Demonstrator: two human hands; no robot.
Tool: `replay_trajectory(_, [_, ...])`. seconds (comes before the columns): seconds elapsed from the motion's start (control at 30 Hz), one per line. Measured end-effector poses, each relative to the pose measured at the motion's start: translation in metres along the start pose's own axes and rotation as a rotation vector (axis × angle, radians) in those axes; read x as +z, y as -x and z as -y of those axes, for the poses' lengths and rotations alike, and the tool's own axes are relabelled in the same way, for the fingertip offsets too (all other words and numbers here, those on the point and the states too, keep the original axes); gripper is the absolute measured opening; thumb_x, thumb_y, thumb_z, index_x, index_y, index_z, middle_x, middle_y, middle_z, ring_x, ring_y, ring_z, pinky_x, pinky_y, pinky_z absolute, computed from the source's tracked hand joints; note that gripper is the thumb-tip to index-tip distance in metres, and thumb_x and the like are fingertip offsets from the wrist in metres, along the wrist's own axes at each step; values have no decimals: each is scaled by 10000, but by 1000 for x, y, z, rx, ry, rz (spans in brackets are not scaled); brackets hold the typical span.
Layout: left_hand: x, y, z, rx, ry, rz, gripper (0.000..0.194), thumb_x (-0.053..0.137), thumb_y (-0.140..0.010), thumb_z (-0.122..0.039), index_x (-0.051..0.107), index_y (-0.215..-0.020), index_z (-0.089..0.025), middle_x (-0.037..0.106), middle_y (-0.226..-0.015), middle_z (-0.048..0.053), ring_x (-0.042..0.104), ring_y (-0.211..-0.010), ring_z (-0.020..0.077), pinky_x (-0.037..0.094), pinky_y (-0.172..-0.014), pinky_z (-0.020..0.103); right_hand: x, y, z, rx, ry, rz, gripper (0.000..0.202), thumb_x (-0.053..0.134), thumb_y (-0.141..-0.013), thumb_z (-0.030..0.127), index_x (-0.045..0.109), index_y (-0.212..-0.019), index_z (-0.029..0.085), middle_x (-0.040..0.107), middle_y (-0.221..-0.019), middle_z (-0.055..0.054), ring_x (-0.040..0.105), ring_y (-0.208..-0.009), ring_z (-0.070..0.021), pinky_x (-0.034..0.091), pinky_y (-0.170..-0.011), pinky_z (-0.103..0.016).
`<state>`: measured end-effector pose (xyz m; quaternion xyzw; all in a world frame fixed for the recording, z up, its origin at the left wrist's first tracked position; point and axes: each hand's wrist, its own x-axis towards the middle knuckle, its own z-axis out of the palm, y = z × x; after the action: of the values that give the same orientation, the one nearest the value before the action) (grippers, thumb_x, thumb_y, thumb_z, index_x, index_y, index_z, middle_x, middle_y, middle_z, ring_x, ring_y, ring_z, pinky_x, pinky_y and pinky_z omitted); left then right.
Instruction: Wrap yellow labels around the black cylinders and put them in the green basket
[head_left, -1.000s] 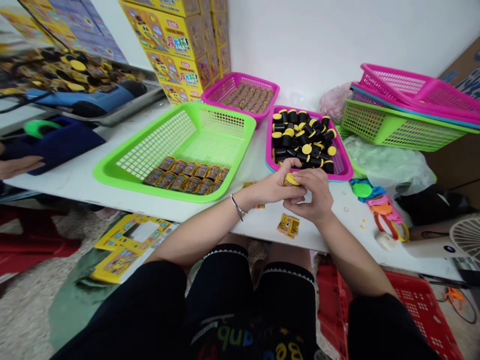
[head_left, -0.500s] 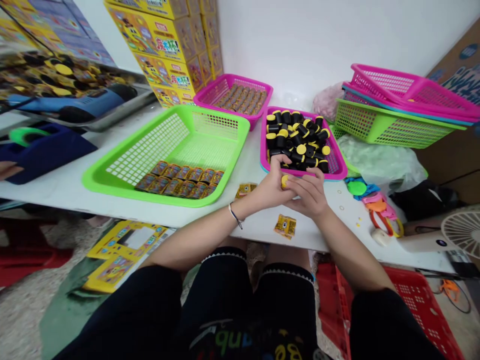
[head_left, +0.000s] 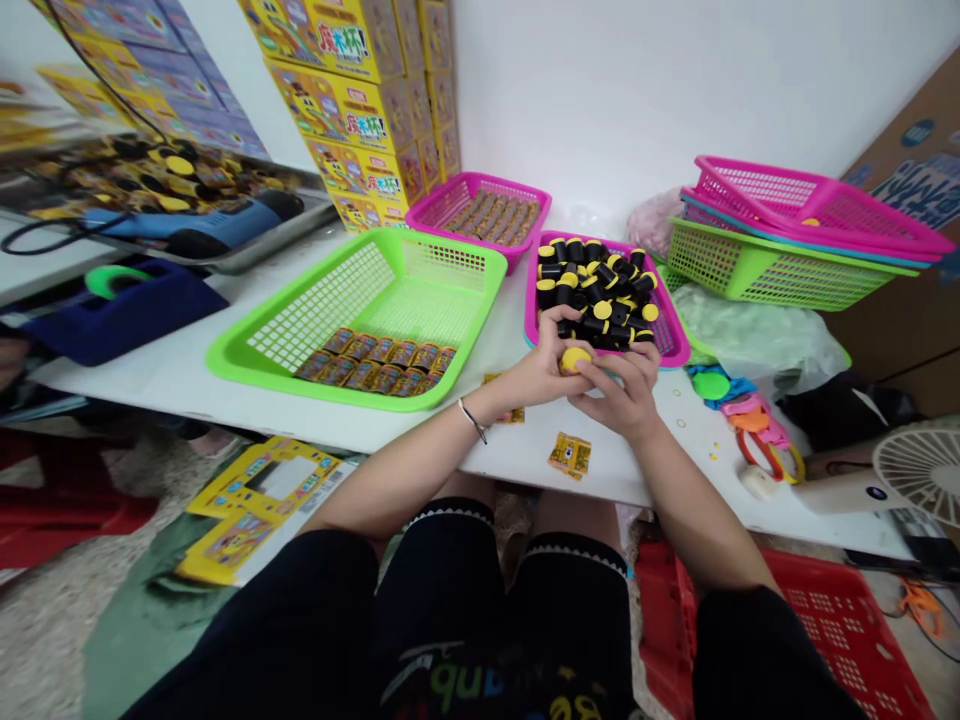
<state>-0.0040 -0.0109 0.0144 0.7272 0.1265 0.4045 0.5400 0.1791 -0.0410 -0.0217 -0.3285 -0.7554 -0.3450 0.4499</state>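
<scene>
Lying nearest the front edge of the bench (head_left: 501, 332), a flat yellow packet (head_left: 570, 455) is seen, and a second packet (head_left: 516, 414) is partly covered by the left forearm (head_left: 416, 458). Just beyond, a small yellow-capped tub (head_left: 576, 353) is held up above the bench between both hands: its left side is gripped by the left hand (head_left: 553, 368), and its right side is pinched by the curled fingers of the right hand (head_left: 624, 395). Most of its body is hidden.

The tub is judged light and stiff, probably smooth plastic — a little slippery, perhaps, but not easily broken. It is best held by its sides below the cap (head_left: 575, 362), where a fingertip grip should be enough.

The bench is white and flat, with small rings (head_left: 678, 394) scattered to the right and a fan (head_left: 915, 465) set at that end. Farther back, a green basket (head_left: 409, 404) is lined along its front with two rows of printed tubs (head_left: 386, 378); to its right, a pink basket (head_left: 679, 345) is heaped with black tubs (head_left: 592, 290) topped in yellow. At the back, yellow boxes (head_left: 367, 120) are stacked before a white wall (head_left: 600, 110).
</scene>
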Motion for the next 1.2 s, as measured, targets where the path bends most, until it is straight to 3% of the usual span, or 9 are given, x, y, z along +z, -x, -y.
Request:
replay_trajectory(0.1, [3,-3,6,77,-89,-123,578,717,-777,-278,247,-1112,-256,577,-948,-25,581,-762,78,439,-687,224,0,0,-9,-20,-21,-11,434,795,-802,364,655,-1203,451,707,-970,-3,589,-907,-205,446,-1014,-470])
replay_trajectory(0.2, [6,-2,8,57,-117,-177,574,750,-776,-292,259,-1071,-249,578,-832,-69,578,-696,67,435,-662,206,-1,0,-17,30,-116,36,432,817,-780,442,666,-1185,441,681,-1035,-20,558,-990,-224,431,-1022,-466])
replay_trajectory(0.3, [5,0,5,-77,-13,-93,634,791,-777,-356,261,-1110,-254,595,-726,-101,608,-585,82,471,-619,218,-1,-1,-24,56,-213,72,433,826,-732,541,704,-1129,423,657,-1063,-37,528,-1057,-247,449,-1003,-461])
replay_trajectory(0.5, [2,9,-21,-233,-19,-29,641,865,-700,-397,344,-1036,-237,640,-710,-74,590,-557,75,428,-546,188,-1,-9,-29,-39,-371,-116,149,708,-863,222,722,-926,356,669,-957,-9,595,-952,-205,553,-855,-423])
replay_trajectory(0.6, [5,20,-33,-301,-43,-4,652,877,-693,-403,377,-1071,-223,593,-626,-103,556,-510,74,404,-512,185,-1,-12,-20,-23,-427,-122,110,667,-884,241,696,-817,323,664,-914,-19,624,-930,-212,594,-851,-458])
replay_trajectory(0.8, [10,33,-38,-348,118,-10,595,818,-764,-438,343,-1058,-231,647,-639,-79,621,-530,104,443,-521,200,-4,-19,4,102,-591,-180,132,718,-821,205,720,-845,335,651,-922,-26,631,-994,-243,623,-798,-477])
replay_trajectory(0.93, [9,37,-57,-386,-59,62,491,793,-803,-407,383,-1007,-227,613,-634,-85,585,-554,93,409,-537,198,-4,-17,2,157,-571,-76,146,645,-856,199,667,-741,287,644,-917,-42,613,-1026,-259,567,-853,-502])
replay_trajectory(1.07, [-12,38,-91,-275,-395,101,380,757,-830,-435,512,-1009,-206,613,-725,-57,533,-595,76,393,-569,204,-2,-12,-16,170,-321,39,176,573,-915,220,728,-882,296,673,-1099,-71,556,-1126,-283,458,-967,-535])
replay_trajectory(1.2, [-70,28,-103,-236,-559,-105,299,724,-840,-412,564,-931,-176,635,-812,-18,608,-663,86,468,-651,222,-3,-11,-36,433,12,18,202,566,-929,341,752,-923,263,666,-1140,-93,522,-1150,-310,377,-1009,-540])
